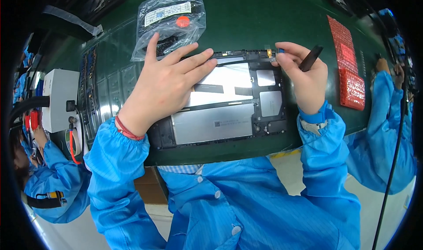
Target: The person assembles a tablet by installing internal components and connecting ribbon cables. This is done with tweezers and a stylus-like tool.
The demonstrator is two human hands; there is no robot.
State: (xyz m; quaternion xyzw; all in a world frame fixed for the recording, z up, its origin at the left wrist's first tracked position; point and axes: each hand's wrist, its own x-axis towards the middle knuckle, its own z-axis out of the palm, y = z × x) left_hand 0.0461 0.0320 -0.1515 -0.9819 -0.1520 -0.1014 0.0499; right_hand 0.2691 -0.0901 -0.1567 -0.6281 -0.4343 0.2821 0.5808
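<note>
Here, the open tablet (213, 124) lay on the green bench (246, 16), the left hand (165, 80) spread over its far left part — unclenched. The right hand (308, 76) grasped a black tool (311, 58), pinching at the far right corner — apparently fine corner work, calling for steadiness. Beyond sat a bag (172, 23).

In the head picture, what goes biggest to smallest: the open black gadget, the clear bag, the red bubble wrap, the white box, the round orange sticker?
1. Open black gadget
2. Clear bag
3. Red bubble wrap and white box: too alike to rank
4. Round orange sticker
</note>
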